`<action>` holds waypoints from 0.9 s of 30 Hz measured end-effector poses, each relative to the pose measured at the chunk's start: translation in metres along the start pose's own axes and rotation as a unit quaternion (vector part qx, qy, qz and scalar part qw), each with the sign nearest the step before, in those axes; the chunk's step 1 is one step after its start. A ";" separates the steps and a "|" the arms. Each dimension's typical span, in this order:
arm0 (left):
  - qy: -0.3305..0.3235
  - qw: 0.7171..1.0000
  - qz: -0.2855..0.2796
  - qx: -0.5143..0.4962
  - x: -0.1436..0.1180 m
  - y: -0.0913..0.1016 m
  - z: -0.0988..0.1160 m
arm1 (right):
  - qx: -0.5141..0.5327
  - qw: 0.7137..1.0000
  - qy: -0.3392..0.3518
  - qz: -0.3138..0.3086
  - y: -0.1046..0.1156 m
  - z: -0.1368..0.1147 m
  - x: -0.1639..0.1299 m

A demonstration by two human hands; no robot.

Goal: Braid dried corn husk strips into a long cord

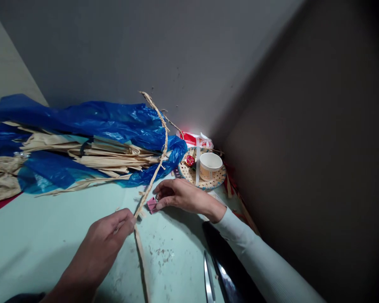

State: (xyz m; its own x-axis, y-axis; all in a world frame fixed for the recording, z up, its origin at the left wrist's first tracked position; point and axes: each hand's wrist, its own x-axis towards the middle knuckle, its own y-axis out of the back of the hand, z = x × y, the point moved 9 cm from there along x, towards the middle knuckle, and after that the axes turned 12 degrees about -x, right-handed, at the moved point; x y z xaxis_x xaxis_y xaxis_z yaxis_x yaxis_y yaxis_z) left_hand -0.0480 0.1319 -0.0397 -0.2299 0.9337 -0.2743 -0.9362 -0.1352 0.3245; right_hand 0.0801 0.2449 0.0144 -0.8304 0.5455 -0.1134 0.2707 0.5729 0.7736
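Observation:
A twisted straw cord point(158, 168) rises from the table, curves over the blue bag and runs down towards me at its lower end. My left hand point(110, 235) is closed in a pinch on this cord. Just to the right, my right hand point(180, 195) has its thumb and fingers closed on a pink binder clip point(152, 205), whose metal part shows by the fingertips. The clip is right beside the cord; whether they touch I cannot tell.
A blue plastic bag point(113, 113) with dried straw strips point(104, 158) lies at the back left, a woven piece point(1, 179) beside it. On a woven tray point(213, 184) stands a paper cup point(211, 166). A metal blade point(207, 275) and a black object point(229, 269) lie front right; walls rise behind.

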 end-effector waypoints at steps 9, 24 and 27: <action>-0.008 0.994 -0.012 0.108 0.003 -0.007 0.018 | 0.015 1.000 -0.005 -0.009 0.004 -0.006 -0.005; -0.016 0.966 0.005 0.258 0.003 -0.007 0.033 | -0.047 0.997 0.053 0.033 0.007 -0.015 -0.001; -0.025 0.965 -0.005 0.260 0.006 -0.010 0.035 | -0.043 0.997 0.051 0.030 0.005 -0.015 -0.001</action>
State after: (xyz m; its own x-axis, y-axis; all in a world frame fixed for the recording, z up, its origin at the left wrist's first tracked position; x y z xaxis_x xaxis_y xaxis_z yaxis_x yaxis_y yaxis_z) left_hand -0.0311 0.1508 -0.0125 -0.1956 0.9510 -0.2396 -0.6760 0.0463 0.7354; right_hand 0.0753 0.2381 0.0281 -0.8602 0.5099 -0.0041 0.2832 0.4843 0.8278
